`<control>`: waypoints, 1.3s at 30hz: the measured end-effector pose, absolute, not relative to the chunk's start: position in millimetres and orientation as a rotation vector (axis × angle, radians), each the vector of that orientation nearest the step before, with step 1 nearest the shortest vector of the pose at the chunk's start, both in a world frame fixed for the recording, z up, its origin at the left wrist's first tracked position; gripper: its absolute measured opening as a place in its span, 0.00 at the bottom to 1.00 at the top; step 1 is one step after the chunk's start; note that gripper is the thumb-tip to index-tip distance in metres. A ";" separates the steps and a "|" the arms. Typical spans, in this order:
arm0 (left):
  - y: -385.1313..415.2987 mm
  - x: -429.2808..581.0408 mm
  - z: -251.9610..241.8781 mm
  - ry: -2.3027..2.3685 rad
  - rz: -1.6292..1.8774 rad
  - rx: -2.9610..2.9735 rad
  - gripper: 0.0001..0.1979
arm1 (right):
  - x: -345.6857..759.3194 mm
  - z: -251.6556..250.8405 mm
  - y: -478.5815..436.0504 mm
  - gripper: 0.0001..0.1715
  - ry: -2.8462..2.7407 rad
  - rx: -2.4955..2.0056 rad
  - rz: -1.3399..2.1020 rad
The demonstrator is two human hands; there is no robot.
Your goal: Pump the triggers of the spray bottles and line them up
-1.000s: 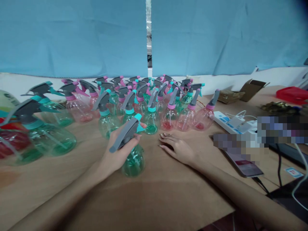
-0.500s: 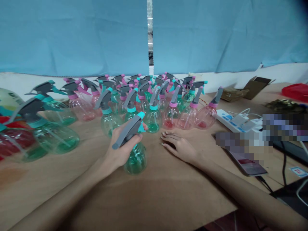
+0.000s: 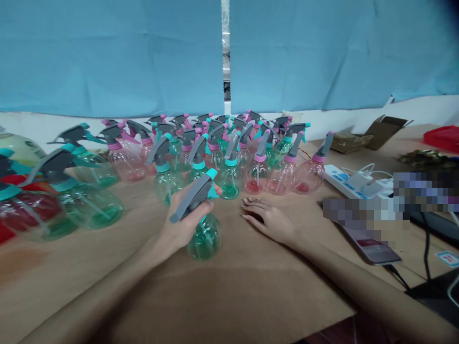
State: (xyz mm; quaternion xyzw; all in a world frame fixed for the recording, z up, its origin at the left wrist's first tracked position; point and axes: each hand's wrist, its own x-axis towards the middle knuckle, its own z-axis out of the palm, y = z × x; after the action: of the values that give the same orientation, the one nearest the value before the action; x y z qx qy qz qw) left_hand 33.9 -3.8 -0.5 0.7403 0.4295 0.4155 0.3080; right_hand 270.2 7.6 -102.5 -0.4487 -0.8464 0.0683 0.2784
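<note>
In the head view, left hand wrapped around the neck of a green spray bottle, thumb along the near side, fingers curled about the far side and partly hidden. Grey-and-turquoise sprayer head rising out of that grip, slanting back over the hand. Cannot tell whether pressed on the trigger. Held bottle upright over the wooden table, its base at or very near the surface; contact hard to tell.

To the right of the held bottle, right hand laid palm down on the table, gripping nothing, fingers loosely extended with small gaps.

Just beyond the held bottle, a turquoise-collared green bottle; beyond it and to the right, three pink bottles side by side, near the right fingertips. Farther back, more pink and green sprayers packed closely, before a blue sheet. Well to the left of the held bottle, a larger-looking green bottle beside something red.

Well to the right of the held bottle, a phone, a white power strip with plugs, and, farther back, an open cardboard box.
</note>
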 end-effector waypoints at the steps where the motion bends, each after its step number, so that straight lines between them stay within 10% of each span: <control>1: -3.4 33.8 -1.7 1.133 1.095 1.949 0.14 | 270.3 -102.4 7.7 0.20 -2.269 -1.204 0.185; 39: -3.4 34.7 -3.4 1.194 1.132 2.028 0.11 | 271.2 -104.1 9.1 0.19 -2.275 -1.203 0.171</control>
State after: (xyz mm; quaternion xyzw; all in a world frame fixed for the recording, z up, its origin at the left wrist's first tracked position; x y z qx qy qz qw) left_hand 34.7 -3.4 -3.4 0.7494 0.4413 0.4183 0.2620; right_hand 271.2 9.1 -104.1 -0.4482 -0.8475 0.0635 0.2774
